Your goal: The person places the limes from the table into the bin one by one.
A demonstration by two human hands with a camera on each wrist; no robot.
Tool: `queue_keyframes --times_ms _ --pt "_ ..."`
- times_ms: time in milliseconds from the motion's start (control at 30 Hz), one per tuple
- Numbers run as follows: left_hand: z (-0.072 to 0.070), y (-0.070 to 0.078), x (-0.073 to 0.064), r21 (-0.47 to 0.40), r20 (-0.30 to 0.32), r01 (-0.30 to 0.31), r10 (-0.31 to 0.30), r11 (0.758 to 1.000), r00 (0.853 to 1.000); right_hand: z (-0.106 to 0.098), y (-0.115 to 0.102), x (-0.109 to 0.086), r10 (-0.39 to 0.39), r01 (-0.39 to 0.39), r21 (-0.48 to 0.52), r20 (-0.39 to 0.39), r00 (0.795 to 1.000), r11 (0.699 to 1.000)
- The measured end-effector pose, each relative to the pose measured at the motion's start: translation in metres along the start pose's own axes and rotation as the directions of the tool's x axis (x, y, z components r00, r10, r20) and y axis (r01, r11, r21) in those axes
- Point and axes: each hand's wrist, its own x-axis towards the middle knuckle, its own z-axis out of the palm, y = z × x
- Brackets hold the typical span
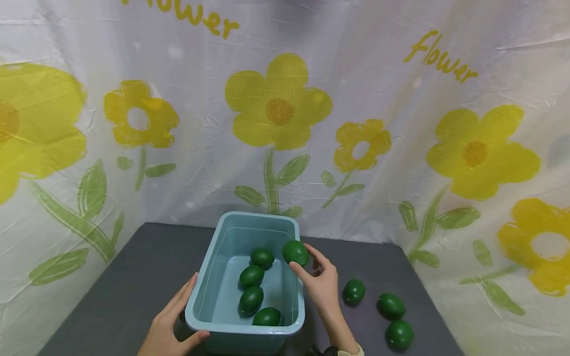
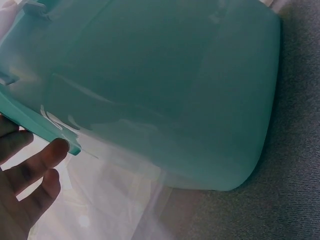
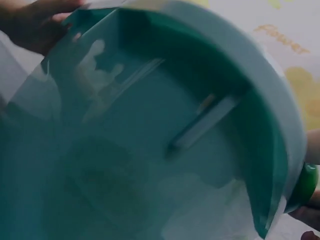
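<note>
A light blue-green plastic basin stands on the table, with several glossy green limes lying along its floor. My left hand holds the basin's near left corner, thumb on the front rim and fingers along the left side. In the left wrist view, fingertips lie right at the rim's edge. My right hand pinches another lime between thumb and fingers at the right rim, partly over the inside. The right wrist view shows this lime beyond the basin's rim.
Three more limes lie on the grey tabletop right of the basin: one nearer, and two close together, the farther one and the front one. A white curtain printed with yellow flowers hangs behind and along both sides.
</note>
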Motion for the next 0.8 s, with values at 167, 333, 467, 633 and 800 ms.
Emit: queue_keyframes --times_ms 167,333,467,633,800 --pt "-0.001 0.003 0.002 0.015 0.012 0.015 -0.015 1.0 1.0 0.003 0.0 0.003 -0.048 0.051 -0.097 0.031 0.998 0.994" --pt "-0.003 0.005 0.002 0.038 0.028 0.038 -0.039 0.999 0.999 0.003 -0.001 0.001 -0.07 0.073 -0.114 0.022 0.997 0.991" --pt "-0.003 0.004 0.001 0.018 0.011 0.025 -0.025 1.0 1.0 0.002 -0.001 0.0 -0.088 0.089 -0.118 0.015 0.996 0.989" --pt "-0.004 0.003 0.002 0.009 0.018 0.028 -0.029 1.0 0.999 -0.002 0.0 -0.002 -0.11 0.109 -0.124 -0.005 0.994 0.986" --pt "-0.002 0.004 0.001 0.013 0.024 0.036 -0.036 0.999 0.999 -0.008 0.006 -0.006 -0.11 0.106 -0.133 -0.02 0.994 0.985"
